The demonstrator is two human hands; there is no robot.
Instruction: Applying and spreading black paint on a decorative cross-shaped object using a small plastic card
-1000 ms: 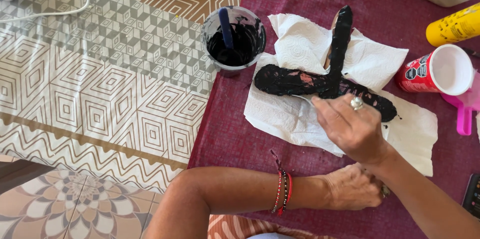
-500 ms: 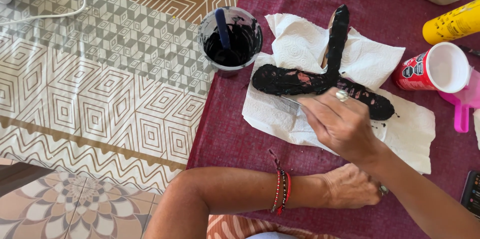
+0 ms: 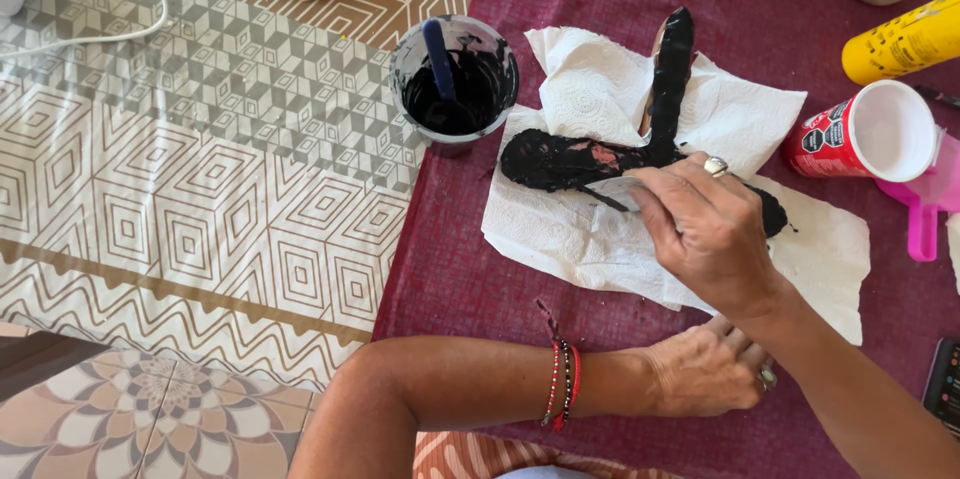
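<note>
Your right hand (image 3: 705, 239), closed on a thin brush, works mid-frame on the cross-shaped piece (image 3: 640, 154), mostly black with pink patches unpainted, while your left hand (image 3: 705, 371) rests loosely curled and empty on the maroon-covered table (image 3: 470, 279).

A bench (image 3: 450, 269) draped in a dark maroon cloth (image 3: 560, 59) fills the right half of the view, lit by bright, even daylight. To its left the floor is covered by a mat (image 3: 200, 189) printed with beige, white and grey geometric diamonds and cubes, with a white cable (image 3: 110, 34) curving across its upper corner. At the lower left the mat ends and tiled floor (image 3: 120, 419) with a brown and cream flower pattern shows, beside a dark brown strip (image 3: 40, 359) at the edge.
</note>
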